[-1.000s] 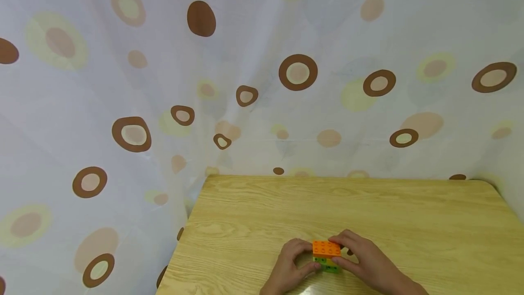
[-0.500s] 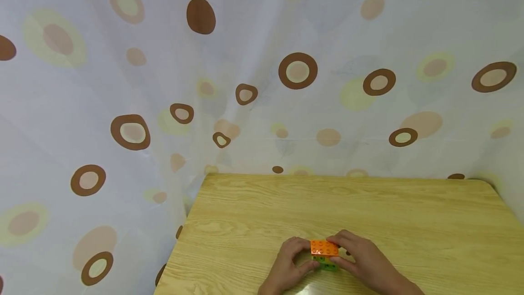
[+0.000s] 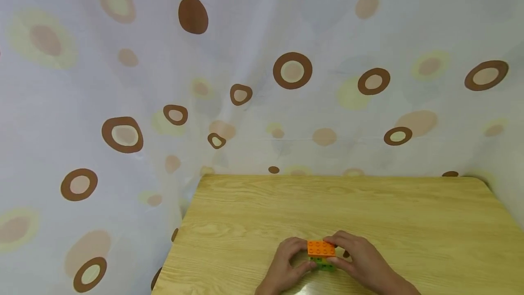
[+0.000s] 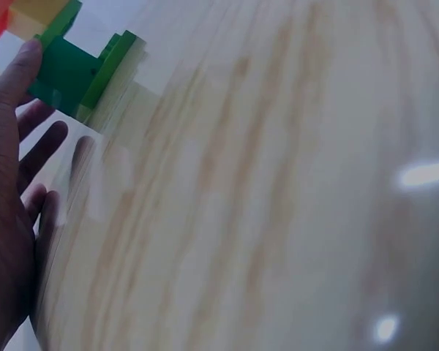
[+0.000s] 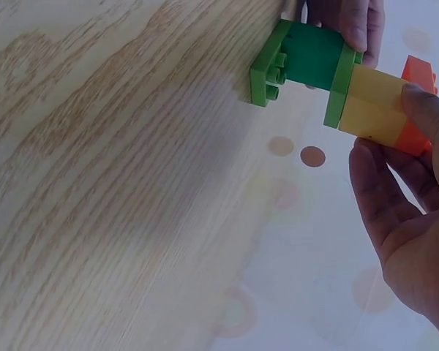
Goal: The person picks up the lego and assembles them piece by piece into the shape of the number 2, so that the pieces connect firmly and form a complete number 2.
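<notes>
A stack of toy building bricks stands between both hands. In the right wrist view it runs from a light green brick (image 5: 260,74) at the table end, through a dark green block (image 5: 314,55), a second light green brick (image 5: 342,89) and a yellow block (image 5: 373,106), to an orange brick (image 3: 321,248) on top. My left hand (image 3: 284,265) pinches the green part from the left, its thumb (image 4: 23,69) lying against it. From the right, my right hand (image 3: 362,261) pinches the yellow and orange upper part between thumb and fingers.
The wood-grain table (image 3: 254,204) extends behind and to both sides of the hands. A white curtain (image 3: 245,44) with brown and beige ovals hangs along its back and left edges. Light glares off the tabletop near the front.
The head view has shifted slightly, so table, hands and bricks all appear a little further left. Both hands keep the same hold on the brick stack.
</notes>
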A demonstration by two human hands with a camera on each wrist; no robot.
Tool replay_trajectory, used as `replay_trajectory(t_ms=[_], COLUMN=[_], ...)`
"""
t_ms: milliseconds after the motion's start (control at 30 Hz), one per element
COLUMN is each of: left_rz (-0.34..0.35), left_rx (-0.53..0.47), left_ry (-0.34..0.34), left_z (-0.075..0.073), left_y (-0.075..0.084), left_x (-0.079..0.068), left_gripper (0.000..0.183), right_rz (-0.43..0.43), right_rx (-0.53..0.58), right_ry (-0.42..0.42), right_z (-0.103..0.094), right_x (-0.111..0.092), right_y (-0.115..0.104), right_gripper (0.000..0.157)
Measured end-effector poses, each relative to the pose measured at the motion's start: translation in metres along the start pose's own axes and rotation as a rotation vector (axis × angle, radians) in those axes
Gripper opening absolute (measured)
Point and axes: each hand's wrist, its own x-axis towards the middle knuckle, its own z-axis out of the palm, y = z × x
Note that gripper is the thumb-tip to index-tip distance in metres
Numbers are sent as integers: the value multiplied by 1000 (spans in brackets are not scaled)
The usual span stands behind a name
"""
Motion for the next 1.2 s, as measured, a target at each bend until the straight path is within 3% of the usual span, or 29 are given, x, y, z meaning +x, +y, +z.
replay_trajectory(t_ms=[167, 367, 533, 800, 1000, 1200], left_rz=[3, -48, -59, -72, -86, -119], left_rx=[13, -6, -21, -17, 1, -36], left_ry=[8, -8, 5, -14, -18, -48], left_z=[0, -2, 0, -1, -3, -3], left_y=[-3, -2, -2, -2, 0, 0], left_x=[-2, 0, -1, -2, -4, -6], left_gripper=[28, 29, 28, 30, 39, 45], right_rz=[44, 75, 16, -76, -4, 147], right_rx=[-7, -15, -42, -28, 30, 159], right_ry=[-26, -18, 36, 144, 149, 147], right_z=[1, 2, 8, 16, 16, 9], right_x=[2, 2, -2, -9, -12, -14], right_y=[0, -2, 0, 4, 8, 10], right_gripper=[39, 39, 41, 58, 61, 34])
